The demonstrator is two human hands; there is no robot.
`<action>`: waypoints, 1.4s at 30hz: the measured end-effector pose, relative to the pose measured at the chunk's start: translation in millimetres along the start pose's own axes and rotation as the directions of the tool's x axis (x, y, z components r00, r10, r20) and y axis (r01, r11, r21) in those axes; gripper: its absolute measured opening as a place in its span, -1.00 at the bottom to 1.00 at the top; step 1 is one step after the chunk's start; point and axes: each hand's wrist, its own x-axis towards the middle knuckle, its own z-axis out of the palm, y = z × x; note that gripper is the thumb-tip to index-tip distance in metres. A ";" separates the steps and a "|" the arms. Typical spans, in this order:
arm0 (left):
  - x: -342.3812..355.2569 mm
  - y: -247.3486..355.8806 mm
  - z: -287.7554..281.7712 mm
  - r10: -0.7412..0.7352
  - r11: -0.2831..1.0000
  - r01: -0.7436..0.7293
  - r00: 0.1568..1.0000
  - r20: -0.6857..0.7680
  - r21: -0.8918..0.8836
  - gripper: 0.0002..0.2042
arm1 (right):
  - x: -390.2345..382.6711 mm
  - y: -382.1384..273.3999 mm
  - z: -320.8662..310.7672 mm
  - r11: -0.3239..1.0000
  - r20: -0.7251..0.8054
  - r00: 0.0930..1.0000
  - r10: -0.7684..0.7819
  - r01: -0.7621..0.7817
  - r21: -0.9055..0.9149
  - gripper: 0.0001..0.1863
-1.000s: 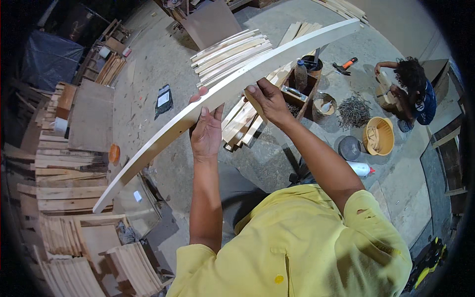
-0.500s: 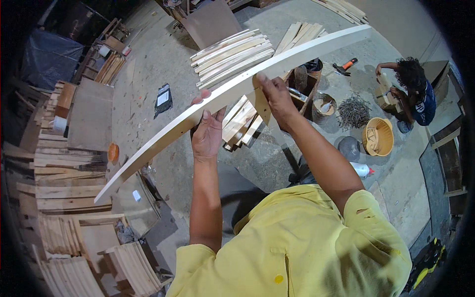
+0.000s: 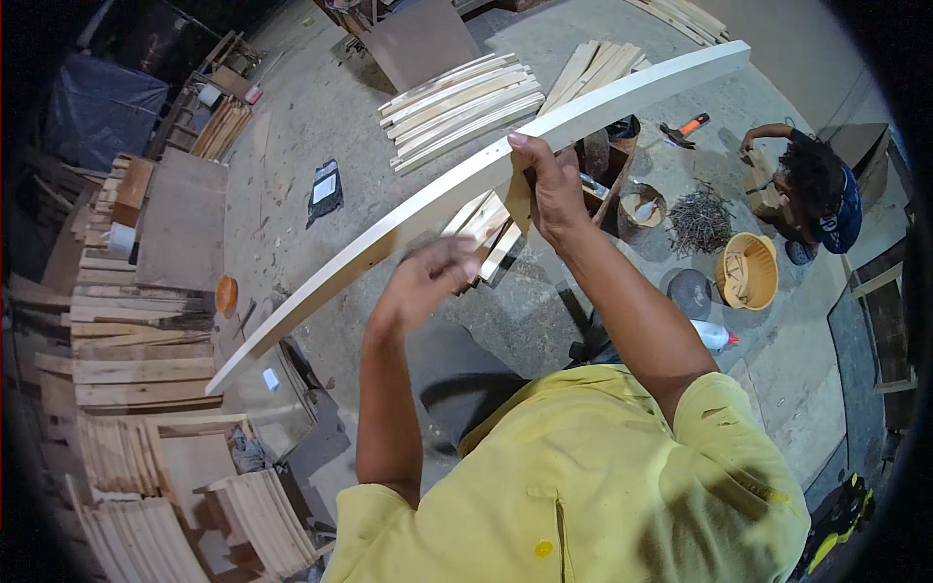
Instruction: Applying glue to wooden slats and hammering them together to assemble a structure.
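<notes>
A long pale wooden plank slants across the view in front of me, from lower left to upper right. Near its middle, my right hand grips it, thumb on the upper edge. A short wooden piece projects from the plank beside that hand; how the two are joined is hidden. My left hand is just below the plank, apart from it, its fingers smeared by motion. Beneath the plank, several wood pieces lie on the floor, partly covered.
Stacked wood strips lie beyond the plank. To the right are a hammer, a tin, a heap of nails, a yellow basket and a white bottle. Another person crouches at far right. Lumber fills the left.
My left hand has let go of the plank and dropped below it, turning inward. My right hand keeps its grip, and the plank has shifted slightly to the right.
</notes>
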 end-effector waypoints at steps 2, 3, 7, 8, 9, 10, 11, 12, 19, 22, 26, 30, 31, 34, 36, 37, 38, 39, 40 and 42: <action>-23.4 25.9 1.6 -0.079 0.947 0.044 0.992 0.100 0.317 -0.51 | 0.9 2.6 0.0 1.000 -0.012 1.000 -0.029 0.029 -0.011 -0.38; -32.5 39.4 0.0 0.224 0.796 -0.249 0.968 0.113 0.552 -0.55 | 1.1 2.9 0.2 0.999 -0.014 0.999 -0.035 0.034 -0.022 -0.39; 13.9 80.2 -1.8 0.783 0.303 -0.486 0.618 0.077 0.820 -0.55 | -2.0 -0.9 2.4 1.000 0.025 1.000 -0.005 0.004 0.017 -0.42; 29.5 88.1 -2.6 0.726 0.269 -0.437 0.678 0.117 0.858 -0.54 | -3.2 -2.7 3.0 1.000 0.035 0.999 0.006 -0.007 0.013 -0.43; 38.8 93.3 -2.6 0.623 0.242 -0.351 0.771 0.133 0.904 -0.52 | -4.3 -3.9 3.8 1.000 0.017 1.000 0.027 -0.027 0.006 -0.44; 44.5 95.8 -1.1 0.514 0.293 -0.316 0.848 0.130 0.902 -0.49 | -5.3 -5.0 4.0 1.000 0.040 0.999 0.013 -0.014 0.006 -0.44; 51.0 98.1 1.6 0.350 0.341 -0.236 0.930 0.110 0.910 -0.46 | -5.7 -5.1 3.8 1.000 0.031 1.000 0.008 -0.008 0.004 -0.45; 55.7 100.2 3.8 0.172 0.373 -0.151 0.981 0.092 0.915 -0.43 | -5.9 -5.1 1.7 1.000 0.017 1.000 0.000 0.000 0.002 -0.46; 52.5 89.8 8.8 0.176 0.575 -0.148 0.983 0.055 0.805 -0.47 | -5.6 15.8 -46.7 0.912 0.322 0.946 -0.025 0.154 -0.381 -0.27; 51.3 78.3 3.3 0.188 0.566 -0.165 0.980 0.069 0.807 -0.41 | -13.8 32.7 -67.1 0.818 0.413 0.899 0.143 0.128 -0.561 -0.34; 43.0 66.0 -10.7 0.236 0.621 -0.181 0.971 0.038 0.763 -0.45 | -17.7 46.6 -61.9 0.813 0.499 0.819 0.284 0.070 -0.577 -0.46; 12.8 68.7 -40.5 0.306 0.737 -0.216 0.952 -0.032 0.640 -0.57 | -19.1 33.5 -22.0 0.716 0.563 0.783 0.265 0.231 -0.659 -0.51; 4.1 72.2 -48.9 0.273 0.788 -0.173 0.959 -0.082 0.590 -0.60 | -21.1 29.0 -5.3 0.720 0.608 0.772 0.188 0.313 -0.619 -0.52; -27.7 87.3 -73.8 0.275 0.846 -0.140 0.941 -0.195 0.515 -0.66 | -25.8 0.4 40.8 0.608 0.676 0.717 0.171 0.462 -0.645 -0.47; -46.7 98.8 -87.7 0.326 0.876 -0.208 0.920 -0.217 0.436 -0.66 | -32.5 -21.7 69.6 0.531 0.728 0.672 0.138 0.570 -0.627 -0.51; -55.3 102.8 -92.0 0.357 0.884 -0.247 0.904 -0.233 0.396 -0.66 | -36.4 -32.8 82.3 0.490 0.737 0.661 0.139 0.601 -0.632 -0.51; -63.3 105.9 -95.0 0.388 0.889 -0.288 0.887 -0.249 0.356 -0.67 | -40.1 -43.4 94.2 0.460 0.754 0.644 0.128 0.635 -0.621 -0.51; -69.7 108.6 -97.7 0.426 0.885 -0.340 0.866 -0.261 0.317 -0.67 | -43.5 -53.9 104.6 0.426 0.756 0.637 0.150 0.649 -0.631 -0.51; -74.8 111.2 -100.5 0.430 0.889 -0.354 0.862 -0.267 0.289 -0.66 | -46.6 -64.1 113.5 0.403 0.765 0.624 0.161 0.666 -0.628 -0.51; -82.7 115.9 -106.2 0.461 0.883 -0.407 0.846 -0.268 0.235 -0.65 | -52.0 -81.4 129.4 0.340 0.778 0.605 0.169 0.705 -0.623 -0.52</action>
